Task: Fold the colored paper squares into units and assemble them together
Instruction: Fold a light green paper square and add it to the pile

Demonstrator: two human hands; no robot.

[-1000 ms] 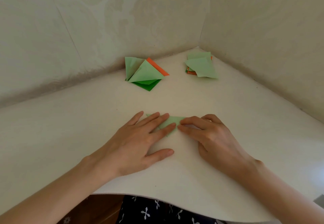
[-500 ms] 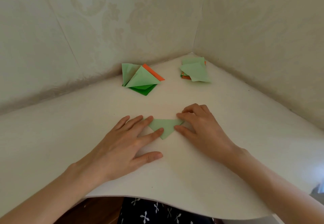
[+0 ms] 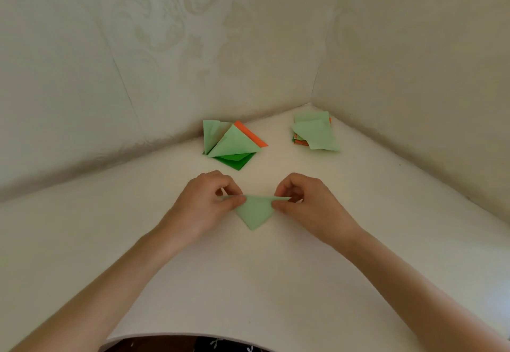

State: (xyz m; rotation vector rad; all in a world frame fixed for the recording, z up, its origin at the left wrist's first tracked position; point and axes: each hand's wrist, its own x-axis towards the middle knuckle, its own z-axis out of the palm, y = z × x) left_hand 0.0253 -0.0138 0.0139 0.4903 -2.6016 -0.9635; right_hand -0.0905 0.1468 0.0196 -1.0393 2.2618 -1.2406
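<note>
Light-green paper triangle (image 3: 254,212), folded, near the middle of the white tabletop (image 3: 276,291), strung between both hands. Long edge on the far side, tip pointing back toward the person. Tip either resting on the surface or just above it; cannot tell which.

Two walls (image 3: 143,56) in pale embossed wallpaper, meeting in a corner at the back. Tabletop fitted into that corner, near edge curved, with dark fabric (image 3: 220,345) bearing small white marks just visible below it.

Bare forearms reaching in from the lower left and lower right. Left hand (image 3: 202,205) curled, thumb and fingertips pinching the triangle's left corner. Right hand (image 3: 310,204) curled too, pinching the right corner. Hands apart, with the width of the paper between them.

Farther back, well apart from the hands: pile of folded units (image 3: 233,143) near the left wall, light-green flaps on top, one standing up at the left. Orange unit (image 3: 250,134) showing along the pile's right edge; dark-green unit (image 3: 235,162) sticking out at the bottom.

Right of that pile, close to the corner: stack of unfolded paper squares (image 3: 316,133), light-green sheets on top, thin orange edges peeking out at the left side.
</note>
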